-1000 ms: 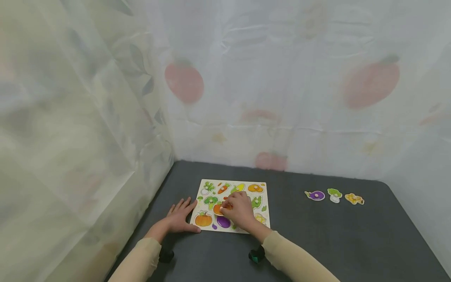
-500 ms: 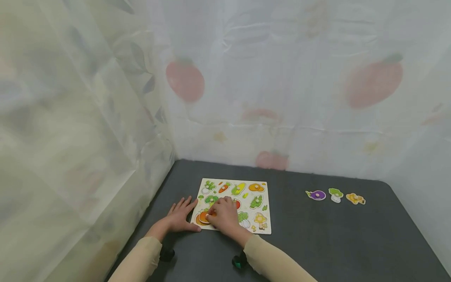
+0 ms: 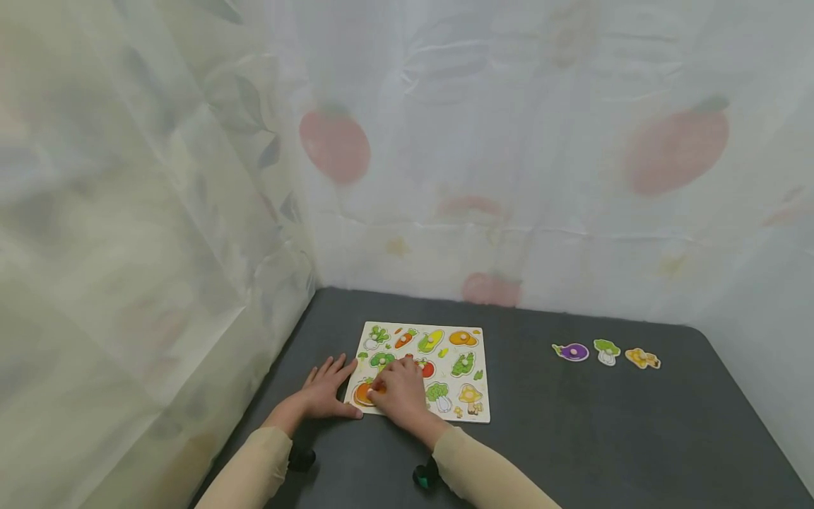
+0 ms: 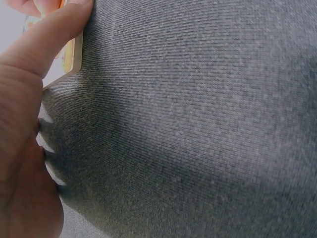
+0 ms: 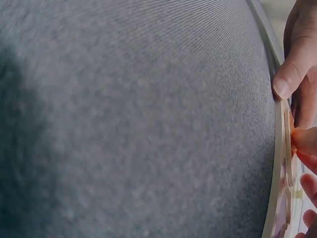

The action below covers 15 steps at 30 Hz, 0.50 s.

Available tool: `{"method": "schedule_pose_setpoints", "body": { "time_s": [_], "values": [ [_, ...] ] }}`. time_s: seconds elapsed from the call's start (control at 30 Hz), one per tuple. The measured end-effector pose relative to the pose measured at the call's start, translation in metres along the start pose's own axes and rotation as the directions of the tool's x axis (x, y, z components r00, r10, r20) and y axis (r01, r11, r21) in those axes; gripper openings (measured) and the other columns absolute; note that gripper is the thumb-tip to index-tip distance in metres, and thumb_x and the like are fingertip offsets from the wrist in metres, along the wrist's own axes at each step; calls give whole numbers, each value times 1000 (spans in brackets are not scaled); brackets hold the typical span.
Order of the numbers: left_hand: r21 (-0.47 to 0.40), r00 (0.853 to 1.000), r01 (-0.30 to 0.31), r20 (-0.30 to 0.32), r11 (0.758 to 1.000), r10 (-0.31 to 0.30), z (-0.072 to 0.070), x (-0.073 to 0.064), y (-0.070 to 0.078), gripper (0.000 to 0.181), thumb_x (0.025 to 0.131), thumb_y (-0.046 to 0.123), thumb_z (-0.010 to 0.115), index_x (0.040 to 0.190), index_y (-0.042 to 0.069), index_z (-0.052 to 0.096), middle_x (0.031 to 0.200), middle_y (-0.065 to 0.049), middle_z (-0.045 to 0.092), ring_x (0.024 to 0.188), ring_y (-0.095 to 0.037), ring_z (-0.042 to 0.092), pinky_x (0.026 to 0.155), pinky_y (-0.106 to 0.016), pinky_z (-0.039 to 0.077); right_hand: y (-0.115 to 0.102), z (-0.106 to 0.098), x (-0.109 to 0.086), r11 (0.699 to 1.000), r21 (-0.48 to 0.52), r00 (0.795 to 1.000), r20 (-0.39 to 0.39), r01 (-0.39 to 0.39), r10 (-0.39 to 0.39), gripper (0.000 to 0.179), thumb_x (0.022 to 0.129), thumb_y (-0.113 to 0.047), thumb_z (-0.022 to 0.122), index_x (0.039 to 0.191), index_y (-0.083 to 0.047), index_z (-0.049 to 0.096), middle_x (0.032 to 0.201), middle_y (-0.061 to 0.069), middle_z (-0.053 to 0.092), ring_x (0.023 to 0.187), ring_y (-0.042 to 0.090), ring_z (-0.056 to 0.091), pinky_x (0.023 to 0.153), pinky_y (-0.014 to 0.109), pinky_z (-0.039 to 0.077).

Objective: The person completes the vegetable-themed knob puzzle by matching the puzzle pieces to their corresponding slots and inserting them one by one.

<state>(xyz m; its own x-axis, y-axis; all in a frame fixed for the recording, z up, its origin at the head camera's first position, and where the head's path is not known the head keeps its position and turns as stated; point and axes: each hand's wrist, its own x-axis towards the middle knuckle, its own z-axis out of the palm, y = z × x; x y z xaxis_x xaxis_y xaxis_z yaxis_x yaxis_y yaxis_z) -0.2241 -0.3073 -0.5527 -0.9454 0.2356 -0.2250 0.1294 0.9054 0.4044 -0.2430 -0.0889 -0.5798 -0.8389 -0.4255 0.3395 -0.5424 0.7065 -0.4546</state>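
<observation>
The head camera looks forward and down from above, far enough back to take in the surface [image 3: 572,431], the board [image 3: 447,375], the curtain [image 3: 540,177] behind and both hands. The 2 wrist cameras sit close over the surface; the right sees the board nearly edge-on. Both share the left hand's [image 3: 326,394] thumb at the board's edge.

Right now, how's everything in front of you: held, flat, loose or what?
Board: flat on the table
Left hand: fingers spread, thumb at the board's edge
Pumpkin piece: held at the board's near left corner; can't tell if seated
Right hand: pinching the pumpkin piece
Eggplant piece: loose, flat
Green-and-white piece: loose, flat
Mushroom piece: loose, flat
</observation>
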Motion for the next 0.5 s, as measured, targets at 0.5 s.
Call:
{"method": "schedule_pose_setpoints", "body": {
  "time_s": [0.5],
  "values": [
    [-44,1000,8,-1,999,-8,3,1,-4,120,72,69,82,164,14,28,169,-21,15,153,-47,6,118,-69,2,-7,2,0,1000,-7,1000,6,17,-17,16,86,-41,82,81,-26,78,99,-7,62,103,21,49,91,46,41]
  ]
}}
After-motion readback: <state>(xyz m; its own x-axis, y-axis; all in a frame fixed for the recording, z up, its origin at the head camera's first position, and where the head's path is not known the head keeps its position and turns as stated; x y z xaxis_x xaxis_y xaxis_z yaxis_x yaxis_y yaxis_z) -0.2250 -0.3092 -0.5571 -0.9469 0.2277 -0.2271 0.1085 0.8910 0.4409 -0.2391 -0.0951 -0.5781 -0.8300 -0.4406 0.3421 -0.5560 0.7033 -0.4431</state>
